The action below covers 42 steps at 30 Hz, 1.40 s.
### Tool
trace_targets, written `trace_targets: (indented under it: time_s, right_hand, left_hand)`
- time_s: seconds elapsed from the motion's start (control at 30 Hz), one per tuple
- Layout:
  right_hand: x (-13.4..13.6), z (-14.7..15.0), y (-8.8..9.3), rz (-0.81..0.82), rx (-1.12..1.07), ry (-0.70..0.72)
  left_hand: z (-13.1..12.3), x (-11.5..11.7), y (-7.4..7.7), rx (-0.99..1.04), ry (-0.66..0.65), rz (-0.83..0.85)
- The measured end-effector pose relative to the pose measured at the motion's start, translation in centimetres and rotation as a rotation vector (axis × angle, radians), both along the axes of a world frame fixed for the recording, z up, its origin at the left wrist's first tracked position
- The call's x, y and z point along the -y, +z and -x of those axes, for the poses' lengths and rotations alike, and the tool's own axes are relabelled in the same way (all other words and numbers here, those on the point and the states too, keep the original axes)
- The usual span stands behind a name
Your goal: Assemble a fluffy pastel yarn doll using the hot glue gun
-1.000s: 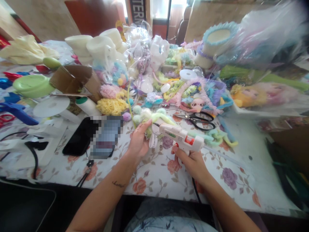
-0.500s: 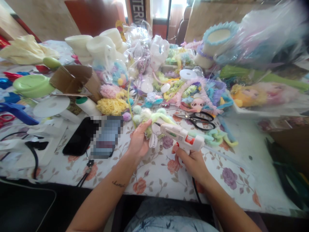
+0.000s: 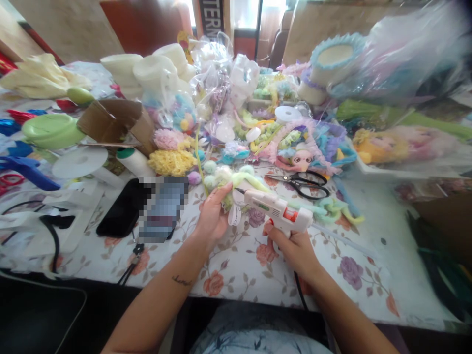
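Observation:
My right hand (image 3: 291, 246) is closed round the grip of a white hot glue gun (image 3: 277, 211) with an orange trigger. Its nozzle points left at a small fuzzy craft piece (image 3: 228, 194) of pale green and white chenille with a white petal-shaped bit. My left hand (image 3: 213, 214) holds that piece, fingers closed about it, just above the flowered tablecloth (image 3: 239, 275). A clear glue stick (image 3: 342, 238) juts from the back of the gun toward the right.
Black scissors (image 3: 302, 183) lie just beyond the gun. A dark phone (image 3: 123, 211) lies left of my hands. Heaps of pompoms, chenille stems, a doll head (image 3: 300, 158), a cardboard box (image 3: 114, 123) and green bowls (image 3: 51, 130) crowd the far table.
The glue gun has shifted very slightly rightward and down; both hands otherwise hold the same pose.

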State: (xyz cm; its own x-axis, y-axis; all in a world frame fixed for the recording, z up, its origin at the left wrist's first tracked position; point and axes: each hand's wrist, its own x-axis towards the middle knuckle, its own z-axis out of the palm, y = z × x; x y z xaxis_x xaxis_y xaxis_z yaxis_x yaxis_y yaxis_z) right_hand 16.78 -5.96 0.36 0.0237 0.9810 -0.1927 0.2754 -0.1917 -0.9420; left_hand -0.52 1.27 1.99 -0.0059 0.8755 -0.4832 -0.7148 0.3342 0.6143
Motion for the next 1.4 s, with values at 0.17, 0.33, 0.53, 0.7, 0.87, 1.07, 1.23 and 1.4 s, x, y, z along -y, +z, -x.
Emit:
trace_targets:
  time_s: [0.17,0.33,0.53,0.7,0.87,1.07,1.23,1.4]
  right_hand:
    - [0.0,0.1,0.1,-0.023,-0.006,0.003]
    - [0.1,0.1,0.1,0.023,-0.007,0.01]
    - [0.2,0.1,0.2,0.002,-0.004,0.002]
    - [0.1,-0.1,-0.1,0.03,0.007,-0.015]
    - [-0.1,-0.2,-0.6,0.019,-0.076,-0.03]
    - [0.4,-1.5,0.3,0.058,-0.135,-0.071]
    - [1.8,-8.2,1.7,-0.057,0.01,-0.303]
    - [2.2,-18.0,1.7,-0.096,0.474,-0.649]
  left_hand:
    - [0.0,0.0,-0.3,0.012,0.0,-0.036]
    - [0.1,0.0,-0.5,0.008,-0.009,-0.045]
    - [0.0,0.1,-0.2,0.015,0.002,-0.03]
    - [0.0,0.1,-0.1,0.01,0.001,-0.029]
    - [0.0,-0.1,-0.3,0.007,-0.008,-0.036]
    - [0.0,-0.2,0.4,0.012,0.039,-0.003]
    - [-0.2,-0.4,1.2,0.016,0.043,0.04]
    - [-0.4,-0.2,1.6,-0.005,0.047,0.06]
